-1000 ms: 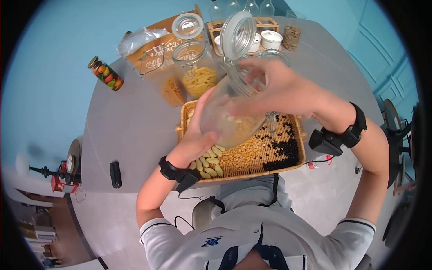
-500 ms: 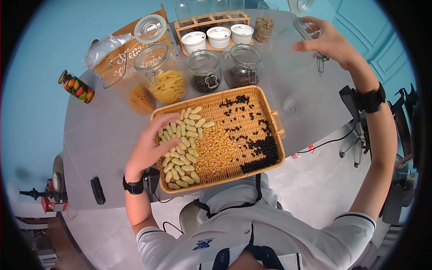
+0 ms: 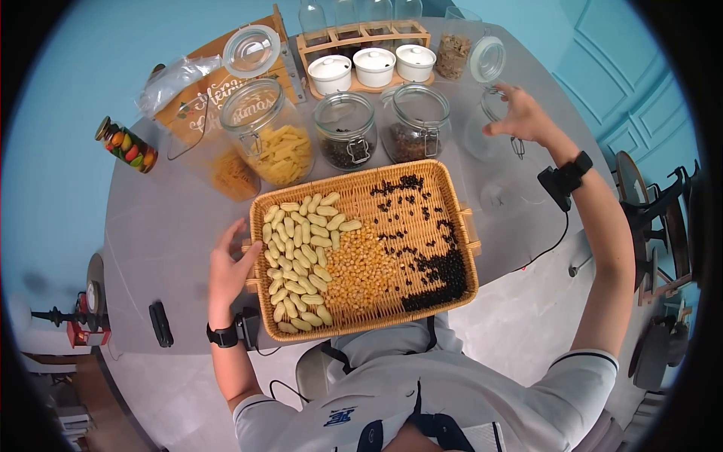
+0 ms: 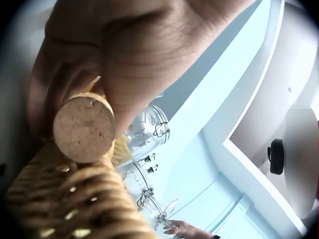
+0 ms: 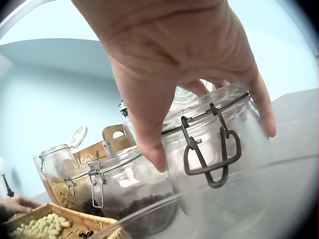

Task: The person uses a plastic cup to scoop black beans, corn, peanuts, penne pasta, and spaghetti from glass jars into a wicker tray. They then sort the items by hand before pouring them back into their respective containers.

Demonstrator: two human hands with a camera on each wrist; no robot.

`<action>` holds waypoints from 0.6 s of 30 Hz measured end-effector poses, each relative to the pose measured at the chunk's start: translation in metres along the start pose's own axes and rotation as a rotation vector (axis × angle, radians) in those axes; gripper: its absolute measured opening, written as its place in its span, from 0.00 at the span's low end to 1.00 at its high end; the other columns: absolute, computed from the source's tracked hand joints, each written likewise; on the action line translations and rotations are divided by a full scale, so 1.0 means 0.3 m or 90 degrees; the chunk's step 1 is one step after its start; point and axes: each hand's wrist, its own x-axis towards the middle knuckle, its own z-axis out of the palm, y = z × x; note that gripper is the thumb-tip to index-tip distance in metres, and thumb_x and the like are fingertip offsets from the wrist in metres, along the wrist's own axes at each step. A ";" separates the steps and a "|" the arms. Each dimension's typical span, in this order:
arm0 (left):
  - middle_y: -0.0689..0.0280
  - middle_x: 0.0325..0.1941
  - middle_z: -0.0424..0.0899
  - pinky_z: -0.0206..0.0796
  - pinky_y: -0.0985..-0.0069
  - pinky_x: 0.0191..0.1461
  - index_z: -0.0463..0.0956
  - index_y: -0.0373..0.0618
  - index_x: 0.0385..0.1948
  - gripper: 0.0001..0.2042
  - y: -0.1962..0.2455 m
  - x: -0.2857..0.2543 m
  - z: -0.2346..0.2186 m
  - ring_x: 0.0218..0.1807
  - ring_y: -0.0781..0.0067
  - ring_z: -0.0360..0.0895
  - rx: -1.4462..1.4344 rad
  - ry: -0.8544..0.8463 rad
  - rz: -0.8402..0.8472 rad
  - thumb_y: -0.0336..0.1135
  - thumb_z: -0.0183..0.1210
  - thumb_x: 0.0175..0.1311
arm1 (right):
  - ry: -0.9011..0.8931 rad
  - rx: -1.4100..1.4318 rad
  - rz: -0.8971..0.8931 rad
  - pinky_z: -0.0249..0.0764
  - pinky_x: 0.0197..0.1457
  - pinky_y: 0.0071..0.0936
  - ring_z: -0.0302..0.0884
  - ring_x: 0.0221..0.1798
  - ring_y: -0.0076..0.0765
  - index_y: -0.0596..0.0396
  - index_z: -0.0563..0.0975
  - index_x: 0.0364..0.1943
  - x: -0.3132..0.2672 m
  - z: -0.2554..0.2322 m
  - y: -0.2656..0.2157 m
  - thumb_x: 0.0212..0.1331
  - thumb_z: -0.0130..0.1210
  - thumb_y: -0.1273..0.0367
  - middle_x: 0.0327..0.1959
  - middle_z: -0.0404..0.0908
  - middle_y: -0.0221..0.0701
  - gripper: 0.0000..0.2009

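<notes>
At the wicker basket's (image 3: 361,325) left side is my left hand (image 3: 230,271), with thumb and fingers round the handle (image 4: 83,130). Peanuts (image 3: 301,256) lie in the basket's left part, corn kernels (image 3: 360,271) in the middle and black beans (image 3: 440,279) at the right. My right hand (image 3: 527,120) grips the rim of a clear glass jar (image 3: 479,137) on the table, right of the basket's back corner. In the right wrist view, thumb and fingers of that hand (image 5: 184,64) span the jar's mouth (image 5: 219,154), beside the wire clasp. Its lid (image 3: 488,60) is tilted back.
Behind the basket stand two clasp jars (image 3: 345,139) (image 3: 414,135), a pasta jar (image 3: 280,154) and a container of small yellow pieces (image 3: 232,175). Farther back are white lidded pots (image 3: 374,68) and a wooden rack. A colourful jar (image 3: 128,147) and a black object (image 3: 160,324) are at the left.
Both hands held the jar above the basket; my right hand has carried it to the back right and lowered it. My left hand has left it, passed over the peanuts and taken the basket's left handle.
</notes>
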 end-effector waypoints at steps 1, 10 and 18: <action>0.54 0.63 0.79 0.75 0.73 0.57 0.69 0.32 0.67 0.27 -0.026 0.010 0.001 0.57 0.69 0.81 -0.066 -0.015 -0.005 0.28 0.66 0.67 | 0.034 0.003 -0.026 0.77 0.57 0.41 0.82 0.53 0.54 0.73 0.71 0.63 0.008 0.024 0.012 0.30 0.75 0.52 0.46 0.81 0.56 0.52; 0.59 0.57 0.84 0.73 0.77 0.58 0.73 0.27 0.63 0.21 -0.034 0.013 -0.007 0.55 0.77 0.80 -0.162 -0.074 -0.026 0.24 0.62 0.69 | 0.033 0.029 -0.027 0.77 0.58 0.39 0.81 0.53 0.56 0.73 0.70 0.64 0.066 0.102 0.045 0.31 0.75 0.51 0.45 0.82 0.57 0.52; 0.58 0.59 0.83 0.71 0.76 0.63 0.73 0.28 0.62 0.20 -0.029 0.015 -0.018 0.59 0.74 0.79 -0.164 -0.100 -0.033 0.23 0.62 0.69 | -0.019 -0.006 0.008 0.74 0.64 0.40 0.76 0.61 0.57 0.68 0.68 0.68 0.087 0.117 0.005 0.33 0.75 0.51 0.54 0.77 0.56 0.54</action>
